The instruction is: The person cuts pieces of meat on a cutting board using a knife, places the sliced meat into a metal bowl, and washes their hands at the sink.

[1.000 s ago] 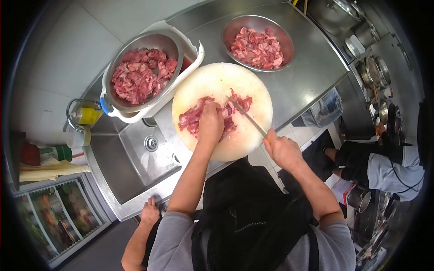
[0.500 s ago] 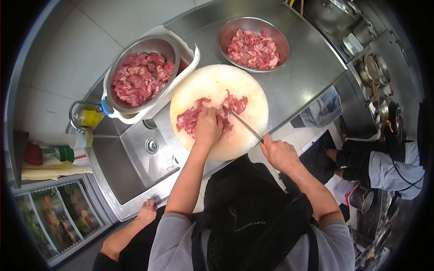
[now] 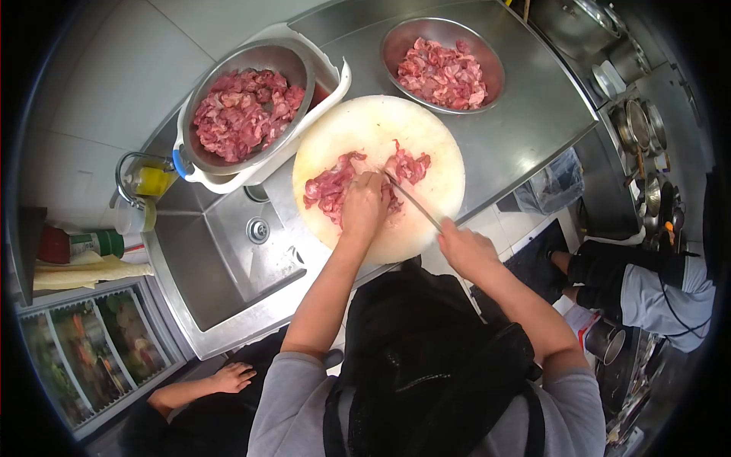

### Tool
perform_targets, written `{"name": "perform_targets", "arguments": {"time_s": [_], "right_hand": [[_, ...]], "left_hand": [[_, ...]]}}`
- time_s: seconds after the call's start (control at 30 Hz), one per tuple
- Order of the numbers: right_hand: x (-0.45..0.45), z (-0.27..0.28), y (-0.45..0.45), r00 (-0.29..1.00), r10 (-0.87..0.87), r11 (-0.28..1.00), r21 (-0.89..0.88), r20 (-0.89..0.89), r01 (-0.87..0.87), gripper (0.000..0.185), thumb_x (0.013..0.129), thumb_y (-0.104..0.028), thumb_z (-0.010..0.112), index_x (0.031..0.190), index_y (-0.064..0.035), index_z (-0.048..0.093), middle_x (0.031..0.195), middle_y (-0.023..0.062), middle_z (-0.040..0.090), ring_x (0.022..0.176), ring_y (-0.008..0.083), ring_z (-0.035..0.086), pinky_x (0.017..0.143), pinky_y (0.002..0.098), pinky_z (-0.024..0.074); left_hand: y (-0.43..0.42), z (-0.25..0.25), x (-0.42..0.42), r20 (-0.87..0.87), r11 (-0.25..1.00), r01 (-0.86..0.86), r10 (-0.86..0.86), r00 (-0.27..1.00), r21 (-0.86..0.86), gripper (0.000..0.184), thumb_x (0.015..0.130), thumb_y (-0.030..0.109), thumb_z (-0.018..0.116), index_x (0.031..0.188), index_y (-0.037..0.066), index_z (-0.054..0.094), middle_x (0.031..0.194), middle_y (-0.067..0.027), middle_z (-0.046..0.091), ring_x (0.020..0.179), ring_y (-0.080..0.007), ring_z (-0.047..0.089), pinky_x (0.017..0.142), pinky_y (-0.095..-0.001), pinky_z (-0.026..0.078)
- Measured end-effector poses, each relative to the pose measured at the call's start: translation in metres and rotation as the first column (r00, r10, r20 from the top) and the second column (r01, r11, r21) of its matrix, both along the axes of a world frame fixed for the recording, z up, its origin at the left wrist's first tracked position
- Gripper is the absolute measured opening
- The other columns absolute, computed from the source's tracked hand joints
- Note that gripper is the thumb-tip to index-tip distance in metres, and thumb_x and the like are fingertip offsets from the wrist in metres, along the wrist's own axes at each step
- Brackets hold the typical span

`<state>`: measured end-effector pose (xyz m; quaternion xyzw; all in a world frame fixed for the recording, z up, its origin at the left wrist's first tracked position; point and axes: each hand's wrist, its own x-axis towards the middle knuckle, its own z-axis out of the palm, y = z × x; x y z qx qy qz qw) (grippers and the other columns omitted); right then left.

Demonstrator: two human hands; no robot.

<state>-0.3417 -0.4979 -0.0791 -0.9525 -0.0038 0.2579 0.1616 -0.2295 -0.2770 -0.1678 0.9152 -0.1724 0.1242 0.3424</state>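
A round, pale cutting board point(image 3: 426, 198) carries raw red meat point(image 3: 329, 187) in a pile, with a smaller group of pieces point(image 3: 411, 166) on its right. My left hand point(image 3: 365, 202) presses on the pile with its fingers curled together over the meat. In my right hand point(image 3: 466, 248) is the handle of a knife point(image 3: 413, 201), whose blade points up and left to the meat beside my left fingertips. Up and right of the board sits a metal bowl point(image 3: 495, 70) of cut meat. A larger metal bowl point(image 3: 306, 64) of meat rests in a white tub point(image 3: 339, 85) at the upper left.
A steel sink point(image 3: 221, 266) lies left of the board. Bottles point(image 3: 148, 180) stand behind its faucet. Another person's hand point(image 3: 232, 377) shows at the lower left, and a person in grey and black point(image 3: 662, 293) is at the right. A lined bin point(image 3: 554, 186) stands below the counter.
The knife and my right hand have shifted slightly at the board, and the knife's angle has changed. The nearby person's hand has left the sink edge and moved down. The whole view has shifted slightly.
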Motion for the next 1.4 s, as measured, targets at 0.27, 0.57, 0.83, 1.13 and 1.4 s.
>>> {"name": "perform_targets", "arguments": {"time_s": [0.27,0.57,0.83,1.13,1.4], "right_hand": [[0.008,0.010,-0.005,0.996,0.005,1.000,-0.025,-0.089,-0.007,0.029,0.113,-0.032,0.052,0.122,-0.0043,0.054,0.099,0.0293,0.076,0.097,0.0507,0.075,0.089,0.0630,0.0565],[0.004,0.021,-0.059,0.990,0.131,0.989,-0.077,0.046,-0.128,0.032,0.112,-0.035,0.054,0.120,-0.0045,0.057,0.088,0.0239,0.077,0.087,0.0489,0.076,0.084,0.0612,0.0592],[0.014,0.021,-0.058,0.990,-0.002,1.000,-0.009,0.143,0.004,0.031,0.111,-0.036,0.057,0.117,-0.0062,0.056,0.086,0.0249,0.076,0.089,0.0499,0.075,0.084,0.0614,0.0573],[-0.010,0.034,-0.056,0.987,-0.088,0.995,0.057,0.136,0.081,0.032,0.111,-0.038,0.058,0.118,-0.0065,0.055,0.085,0.0271,0.074,0.085,0.0541,0.072,0.080,0.0638,0.0555],[-0.033,0.035,-0.045,0.997,-0.051,0.985,0.167,0.055,0.041,0.033,0.111,-0.040,0.059,0.120,-0.0081,0.054,0.083,0.0280,0.073,0.085,0.0563,0.071,0.080,0.0655,0.0551]], "left_hand": [[0.006,0.002,-0.001,-0.036,0.999,0.051,-0.051,0.998,0.012,0.009,0.084,-0.001,0.074,0.091,0.001,0.069,0.093,-0.0191,0.071,0.091,-0.0416,0.070,0.081,-0.0513,0.057],[0.045,0.040,-0.027,-0.077,0.969,0.244,-0.241,0.967,0.033,0.031,0.087,0.011,0.084,0.115,0.006,0.074,0.115,-0.0157,0.073,0.111,-0.0398,0.069,0.093,-0.0484,0.056],[0.014,0.014,-0.020,0.096,0.967,0.122,-0.146,0.985,0.223,0.038,0.090,0.018,0.081,0.127,0.012,0.075,0.118,-0.0094,0.072,0.110,-0.0317,0.070,0.093,-0.0441,0.059],[-0.016,0.021,-0.007,-0.158,0.969,-0.056,0.096,0.983,0.240,0.060,0.084,0.022,0.086,0.136,0.008,0.061,0.123,-0.0169,0.068,0.112,-0.0416,0.067,0.095,-0.0499,0.057],[0.069,0.050,-0.003,-0.088,0.855,0.158,-0.131,0.987,0.493,0.087,0.069,0.047,0.096,0.142,0.013,0.063,0.149,-0.0062,0.061,0.146,-0.0397,0.051,0.117,-0.0605,0.039]]}}
